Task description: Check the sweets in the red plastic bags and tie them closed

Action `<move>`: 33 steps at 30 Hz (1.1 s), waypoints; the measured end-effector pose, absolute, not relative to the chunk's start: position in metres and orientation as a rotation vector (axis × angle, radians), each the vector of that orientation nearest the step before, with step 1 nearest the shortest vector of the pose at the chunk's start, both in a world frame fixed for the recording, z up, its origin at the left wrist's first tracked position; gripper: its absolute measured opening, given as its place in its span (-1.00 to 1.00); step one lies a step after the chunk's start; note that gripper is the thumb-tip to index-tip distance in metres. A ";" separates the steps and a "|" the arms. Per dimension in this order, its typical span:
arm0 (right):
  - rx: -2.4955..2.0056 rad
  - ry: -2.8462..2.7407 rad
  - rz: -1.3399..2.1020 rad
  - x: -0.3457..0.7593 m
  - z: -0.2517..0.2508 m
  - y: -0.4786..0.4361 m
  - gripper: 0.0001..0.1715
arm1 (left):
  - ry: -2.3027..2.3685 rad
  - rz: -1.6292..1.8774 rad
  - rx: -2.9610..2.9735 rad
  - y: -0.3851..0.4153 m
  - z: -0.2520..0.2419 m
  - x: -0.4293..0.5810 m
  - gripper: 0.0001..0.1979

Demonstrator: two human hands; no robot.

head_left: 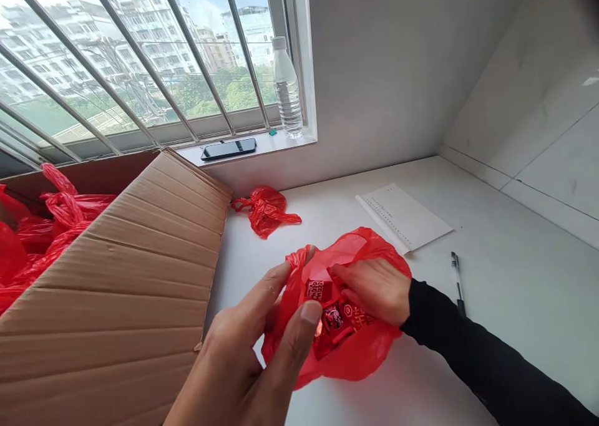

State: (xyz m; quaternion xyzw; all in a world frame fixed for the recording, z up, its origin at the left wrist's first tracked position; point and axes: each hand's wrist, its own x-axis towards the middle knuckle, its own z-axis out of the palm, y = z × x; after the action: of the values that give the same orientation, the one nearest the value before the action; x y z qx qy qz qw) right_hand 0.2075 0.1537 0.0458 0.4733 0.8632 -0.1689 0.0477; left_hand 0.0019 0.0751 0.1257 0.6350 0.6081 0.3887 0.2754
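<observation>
A thin red plastic bag (369, 363) is held with its mouth open over the white surface. Inside lie several small shiny red packets (358, 317) with printed characters, and a dark-patterned wrapped piece (334, 317). My left hand (253, 332) grips the bag's left rim, thumb in front and fingers behind. My right hand (377, 285), in a black sleeve, reaches into the bag from the right. Its fingers are curled in among the red packets, and what lies between the fingertips is partly hidden.
At the left a cardboard box (121, 264) contains several tied red bags (65, 208). A crumpled red bag (266, 211) lies near the wall. Papers (405, 217) and a pen (457, 282) lie on the right. The windowsill holds a phone (228, 149) and a water bottle (286, 92).
</observation>
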 end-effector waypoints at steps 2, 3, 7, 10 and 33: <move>1.443 2.640 -0.525 0.196 0.040 0.156 -0.81 | 1.653 0.991 1.705 0.076 0.127 0.003 -0.48; 1.447 2.642 -0.519 0.192 0.037 0.157 -0.81 | 1.653 0.955 1.708 0.077 0.129 0.004 -0.50; 1.451 2.641 -0.513 0.181 0.024 0.161 -0.81 | 1.560 0.890 1.735 0.084 0.134 0.005 -0.59; 1.447 2.644 -0.531 0.179 0.019 0.163 -0.81 | 1.512 0.862 1.767 0.087 0.133 0.002 -0.64; 1.471 2.471 -0.408 0.206 0.032 0.166 -0.43 | 1.451 0.856 1.784 0.091 0.133 0.002 -0.74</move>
State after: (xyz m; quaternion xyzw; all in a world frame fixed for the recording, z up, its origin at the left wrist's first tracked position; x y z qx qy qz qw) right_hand 0.2064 0.1664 0.0325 0.5029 0.8448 -0.1394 0.1181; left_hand 0.0021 0.0909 0.1333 0.6845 0.5568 0.3283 0.3372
